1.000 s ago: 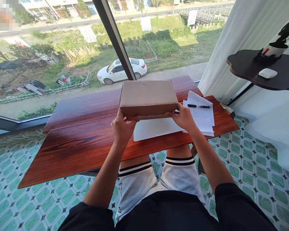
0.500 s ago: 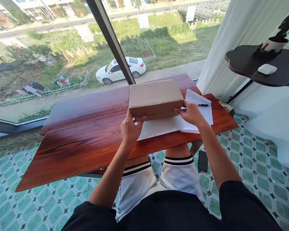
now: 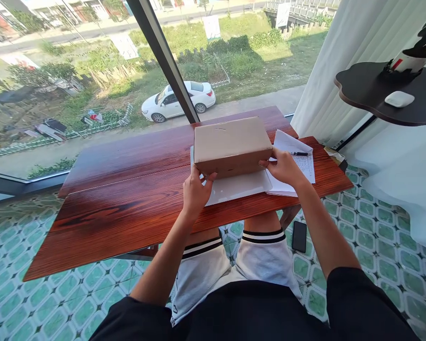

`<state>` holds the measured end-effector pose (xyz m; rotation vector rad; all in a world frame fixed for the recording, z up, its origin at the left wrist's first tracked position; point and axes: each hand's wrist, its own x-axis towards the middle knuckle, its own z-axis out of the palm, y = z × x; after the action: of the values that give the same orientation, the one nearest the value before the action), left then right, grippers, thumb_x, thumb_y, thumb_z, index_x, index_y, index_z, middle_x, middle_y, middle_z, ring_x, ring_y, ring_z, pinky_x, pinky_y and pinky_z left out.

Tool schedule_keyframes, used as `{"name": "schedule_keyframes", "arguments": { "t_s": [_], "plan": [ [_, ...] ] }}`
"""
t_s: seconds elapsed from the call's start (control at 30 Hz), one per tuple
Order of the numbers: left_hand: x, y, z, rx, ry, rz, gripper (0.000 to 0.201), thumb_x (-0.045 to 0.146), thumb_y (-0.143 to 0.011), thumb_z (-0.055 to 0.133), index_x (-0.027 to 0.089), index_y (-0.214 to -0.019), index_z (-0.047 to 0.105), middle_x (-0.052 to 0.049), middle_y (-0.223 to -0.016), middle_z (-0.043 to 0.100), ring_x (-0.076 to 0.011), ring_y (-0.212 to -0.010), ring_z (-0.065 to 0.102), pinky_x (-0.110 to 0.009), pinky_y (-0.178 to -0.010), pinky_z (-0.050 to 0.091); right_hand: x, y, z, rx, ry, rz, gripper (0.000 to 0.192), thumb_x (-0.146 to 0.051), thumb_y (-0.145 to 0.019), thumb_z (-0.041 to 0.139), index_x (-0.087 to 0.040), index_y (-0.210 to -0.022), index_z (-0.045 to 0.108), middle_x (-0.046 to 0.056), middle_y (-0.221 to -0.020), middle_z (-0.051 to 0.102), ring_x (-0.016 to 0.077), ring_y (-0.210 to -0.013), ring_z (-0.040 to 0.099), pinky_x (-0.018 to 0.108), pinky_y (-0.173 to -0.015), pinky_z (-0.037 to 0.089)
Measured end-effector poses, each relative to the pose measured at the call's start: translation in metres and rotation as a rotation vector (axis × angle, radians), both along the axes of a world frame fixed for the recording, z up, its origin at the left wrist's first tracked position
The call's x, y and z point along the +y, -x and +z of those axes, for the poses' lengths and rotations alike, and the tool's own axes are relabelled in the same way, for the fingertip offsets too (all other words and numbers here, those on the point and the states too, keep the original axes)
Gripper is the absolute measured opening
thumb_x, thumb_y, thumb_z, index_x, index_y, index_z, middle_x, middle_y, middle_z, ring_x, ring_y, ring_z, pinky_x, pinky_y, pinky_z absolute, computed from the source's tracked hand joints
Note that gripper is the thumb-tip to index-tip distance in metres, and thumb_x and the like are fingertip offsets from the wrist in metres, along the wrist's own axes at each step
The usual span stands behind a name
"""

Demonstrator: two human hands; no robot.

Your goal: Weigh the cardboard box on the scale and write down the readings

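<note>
A closed brown cardboard box [image 3: 232,137] is between my two hands, over a flat whitish sheet or board [image 3: 237,187] on the wooden table. My left hand [image 3: 197,192] grips the box's near left corner, thumb against the front face. At the near right corner, my right hand [image 3: 282,166] holds the box with its fingers on the front and side. The box covers most of the whitish board. Whether its underside touches the board, I cannot tell.
Papers with writing [image 3: 301,166] lie right of the box, with a black pen [image 3: 301,153] on top. The dark red table [image 3: 120,213] stands against the window. A phone [image 3: 299,237] lies on the tiled floor. A dark shelf [image 3: 362,87] with a potted plant [image 3: 410,61] juts in at right.
Both hands have shifted the box slightly to the right. More of the whitish board's left edge now shows beside it.
</note>
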<state>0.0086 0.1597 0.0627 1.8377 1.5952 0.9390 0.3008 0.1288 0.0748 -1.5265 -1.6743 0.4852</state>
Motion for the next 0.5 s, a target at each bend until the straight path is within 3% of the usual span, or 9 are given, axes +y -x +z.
{"name": "schedule_keyframes", "arguments": {
  "t_s": [0.13,0.5],
  "plan": [
    [-0.0011,-0.0023,-0.0008,0.043,0.007,0.006,0.045,0.044,-0.087,0.062,0.022,-0.125,0.054,-0.006,-0.113,0.074,-0.0239,-0.098,0.074,-0.034,-0.083,0.058,-0.0012,-0.0029,-0.0008,0.007,-0.006,0.007,0.031,-0.031,-0.088,0.067,-0.015,-0.114,0.069,0.009,-0.105,0.076,0.0285,-0.092,0.071,0.035,-0.075,0.05],
    [-0.0008,-0.0011,0.0054,0.194,0.023,-0.092,0.051,0.043,-0.093,0.052,0.02,-0.138,0.045,-0.012,-0.125,0.071,-0.0315,-0.109,0.072,-0.049,-0.094,0.057,-0.0016,-0.0079,-0.0088,0.084,0.016,0.01,0.039,-0.037,-0.09,0.068,-0.017,-0.124,0.068,0.01,-0.116,0.073,0.0286,-0.105,0.07,0.042,-0.086,0.06]
  ]
}}
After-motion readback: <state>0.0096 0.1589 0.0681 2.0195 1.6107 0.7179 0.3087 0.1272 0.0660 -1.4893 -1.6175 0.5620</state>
